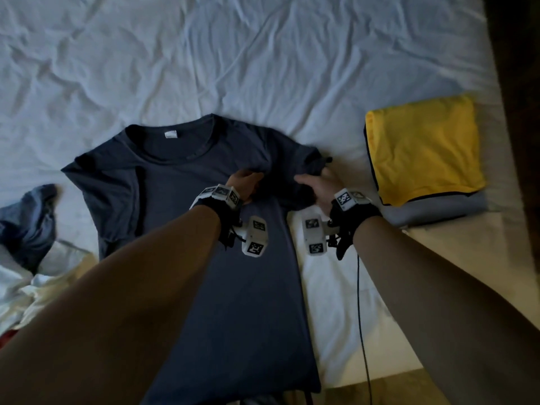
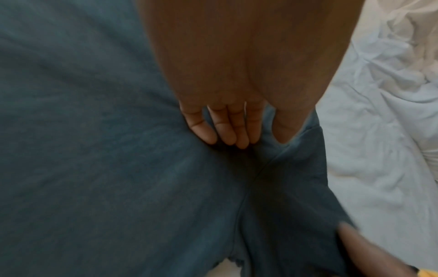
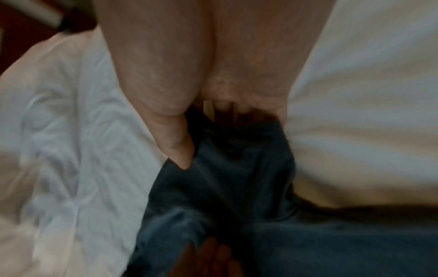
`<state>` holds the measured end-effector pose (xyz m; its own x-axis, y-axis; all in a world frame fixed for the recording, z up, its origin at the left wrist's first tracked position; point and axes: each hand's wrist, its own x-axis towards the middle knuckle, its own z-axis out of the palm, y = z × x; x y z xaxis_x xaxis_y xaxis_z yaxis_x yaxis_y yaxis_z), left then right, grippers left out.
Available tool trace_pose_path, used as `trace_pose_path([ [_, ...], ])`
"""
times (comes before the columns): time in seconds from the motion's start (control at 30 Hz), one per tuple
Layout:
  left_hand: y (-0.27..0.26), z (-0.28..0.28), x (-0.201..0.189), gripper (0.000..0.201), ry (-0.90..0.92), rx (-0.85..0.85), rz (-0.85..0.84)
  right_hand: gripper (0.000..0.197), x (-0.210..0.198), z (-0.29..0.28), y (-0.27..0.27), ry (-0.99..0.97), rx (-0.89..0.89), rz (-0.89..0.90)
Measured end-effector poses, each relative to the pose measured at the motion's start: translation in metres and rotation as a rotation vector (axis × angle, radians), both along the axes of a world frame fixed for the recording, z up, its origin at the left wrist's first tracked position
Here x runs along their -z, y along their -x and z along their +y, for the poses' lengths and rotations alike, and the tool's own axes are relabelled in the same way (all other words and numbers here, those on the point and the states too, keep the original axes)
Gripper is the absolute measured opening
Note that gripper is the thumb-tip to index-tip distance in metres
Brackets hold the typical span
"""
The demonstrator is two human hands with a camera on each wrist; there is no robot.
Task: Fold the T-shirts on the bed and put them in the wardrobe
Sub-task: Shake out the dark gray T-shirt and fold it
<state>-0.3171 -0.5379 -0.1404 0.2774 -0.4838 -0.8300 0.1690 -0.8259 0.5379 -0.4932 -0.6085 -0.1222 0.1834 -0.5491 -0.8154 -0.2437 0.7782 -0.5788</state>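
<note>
A dark navy T-shirt point(image 1: 181, 194) lies flat on the white bed sheet point(image 1: 233, 54), collar away from me, its left sleeve folded inward. My left hand point(image 1: 244, 185) sits on the chest near the right armpit. In the left wrist view its fingers point(image 2: 225, 129) and thumb pinch a ridge of the navy cloth point(image 2: 94, 150), and creases radiate from them. My right hand point(image 1: 317, 185) grips the shirt's right sleeve. The right wrist view shows its thumb point(image 3: 175, 138) on top of the bunched sleeve point(image 3: 225, 187), with the fingers hidden beneath.
A folded yellow shirt point(image 1: 423, 147) rests on a folded grey one point(image 1: 438, 211) near the bed's right edge, beside dark wood point(image 1: 511, 112). A pile of unfolded clothes, blue point(image 1: 29, 223) and white point(image 1: 43, 282), lies at the left. A black cable point(image 1: 362, 317) hangs from my right wrist.
</note>
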Motion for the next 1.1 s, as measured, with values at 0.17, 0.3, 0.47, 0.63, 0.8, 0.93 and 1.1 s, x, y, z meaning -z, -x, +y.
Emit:
trace_pose_path([
  [0.17,0.004,0.0,-0.014,0.009,0.006,0.033,-0.038,0.045,0.003,-0.001,0.003,0.09,-0.181,0.162],
  [0.3,0.003,-0.005,-0.028,0.013,-0.028,0.098,-0.068,0.062,0.015,-0.005,0.02,0.207,-0.144,0.242],
  [0.47,0.015,-0.016,-0.053,0.01,0.059,-0.009,0.052,0.039,-0.015,-0.007,0.009,0.388,-0.292,0.278],
  [0.63,0.022,-0.024,-0.072,0.049,0.017,-0.011,0.23,0.039,-0.05,-0.005,-0.017,0.113,-0.264,0.016],
  [0.8,0.013,-0.022,-0.063,0.035,0.047,0.157,-0.191,0.054,-0.064,-0.006,-0.023,-0.111,-0.12,-0.16],
  [0.93,0.002,-0.015,-0.059,0.031,0.043,0.196,-0.4,0.035,-0.049,-0.006,-0.021,-0.022,-0.072,0.0],
  [1.1,-0.017,-0.003,-0.046,0.035,-0.109,0.162,-0.499,0.011,-0.023,0.0,-0.014,-0.017,-0.123,0.11],
])
